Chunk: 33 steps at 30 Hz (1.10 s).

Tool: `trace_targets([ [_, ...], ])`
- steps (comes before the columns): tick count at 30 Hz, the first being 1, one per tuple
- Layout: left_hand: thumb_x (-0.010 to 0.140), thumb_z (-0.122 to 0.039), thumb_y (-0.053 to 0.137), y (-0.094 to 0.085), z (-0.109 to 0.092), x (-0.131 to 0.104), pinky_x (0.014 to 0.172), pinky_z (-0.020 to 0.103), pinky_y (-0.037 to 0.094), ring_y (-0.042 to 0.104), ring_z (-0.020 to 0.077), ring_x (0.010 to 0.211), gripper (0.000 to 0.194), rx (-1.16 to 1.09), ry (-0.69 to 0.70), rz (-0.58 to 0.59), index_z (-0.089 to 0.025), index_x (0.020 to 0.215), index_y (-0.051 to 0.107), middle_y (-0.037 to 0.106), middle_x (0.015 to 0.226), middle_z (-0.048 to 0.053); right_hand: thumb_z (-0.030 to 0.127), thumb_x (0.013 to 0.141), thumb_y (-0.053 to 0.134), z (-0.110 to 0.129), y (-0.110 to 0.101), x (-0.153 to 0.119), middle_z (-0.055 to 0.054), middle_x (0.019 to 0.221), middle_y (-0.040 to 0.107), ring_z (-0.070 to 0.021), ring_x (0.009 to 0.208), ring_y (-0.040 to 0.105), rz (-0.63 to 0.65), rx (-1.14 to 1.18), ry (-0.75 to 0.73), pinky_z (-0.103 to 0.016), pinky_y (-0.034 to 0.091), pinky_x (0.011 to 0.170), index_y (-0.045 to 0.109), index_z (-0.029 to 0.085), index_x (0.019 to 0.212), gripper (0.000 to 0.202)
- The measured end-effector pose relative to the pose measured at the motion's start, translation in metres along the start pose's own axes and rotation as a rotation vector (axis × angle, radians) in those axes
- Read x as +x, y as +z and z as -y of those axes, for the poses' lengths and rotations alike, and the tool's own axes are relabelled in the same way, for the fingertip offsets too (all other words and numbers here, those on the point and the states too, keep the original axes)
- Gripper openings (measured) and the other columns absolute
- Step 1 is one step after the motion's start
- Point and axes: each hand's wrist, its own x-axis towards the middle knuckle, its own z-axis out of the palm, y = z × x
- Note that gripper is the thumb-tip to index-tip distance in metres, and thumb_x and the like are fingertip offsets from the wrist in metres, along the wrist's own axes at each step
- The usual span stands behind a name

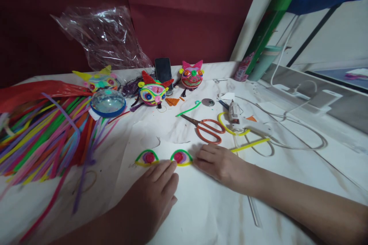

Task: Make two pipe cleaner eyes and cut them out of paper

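Observation:
Two eye shapes made of pipe cleaners lie on a white paper sheet (201, 214). The left pipe-cleaner eye (147, 157) has a green upper edge, a yellow lower edge and a red-pink centre. Its twin, the right pipe-cleaner eye (181, 157), sits between my hands. My left hand (156, 191) is closed, its fingertips at that eye's lower left corner. From the other side, my right hand (218, 162) pinches at its right corner; the fingertips are partly hidden. Orange-handled scissors (205, 128) lie just beyond my right hand.
Three decorated lion heads, one of them pink (192, 74), stand at the back near a phone (163, 69). Many pipe cleaners (43, 138) are heaped at left beside a blue-rimmed dish (108, 103). At right lie a glue gun (238, 116), its cable and yellow pipe cleaners (250, 144).

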Motion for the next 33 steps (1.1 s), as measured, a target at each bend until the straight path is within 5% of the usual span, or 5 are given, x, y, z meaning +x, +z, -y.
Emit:
trace_targets([
  [17,0.087,-0.017,0.05,0.004,0.002,-0.002,0.095,0.044,0.049,0.056,0.0294,0.115,0.025,0.081,0.042,-0.061,-0.011,0.109,0.058,0.062,0.123,0.016,0.01,0.096,0.038,-0.002,0.005,0.0,-0.012,0.092,0.062,-0.0211,0.084,0.053,0.029,-0.08,-0.041,-0.034,0.045,0.072,0.063,0.011,0.096,0.025],
  [24,0.085,-0.019,0.057,0.003,0.001,-0.003,0.097,0.044,0.046,0.055,0.0294,0.115,0.025,0.083,0.036,-0.028,-0.011,0.108,0.058,0.062,0.122,0.015,0.007,0.087,0.05,-0.006,0.012,0.004,-0.008,0.086,0.065,-0.0158,0.079,0.06,-0.234,0.341,0.207,-0.026,0.05,0.071,0.066,0.015,0.092,0.018],
  [33,0.086,-0.022,0.056,0.005,-0.001,-0.002,0.101,0.044,0.042,0.053,0.0292,0.119,0.025,0.121,-0.019,0.055,-0.014,0.109,0.059,0.06,0.126,0.013,0.006,0.076,0.056,0.009,0.001,0.011,-0.009,0.083,0.063,-0.0179,0.078,0.06,-0.122,0.333,0.323,-0.027,0.05,0.07,0.066,0.014,0.079,0.013],
])
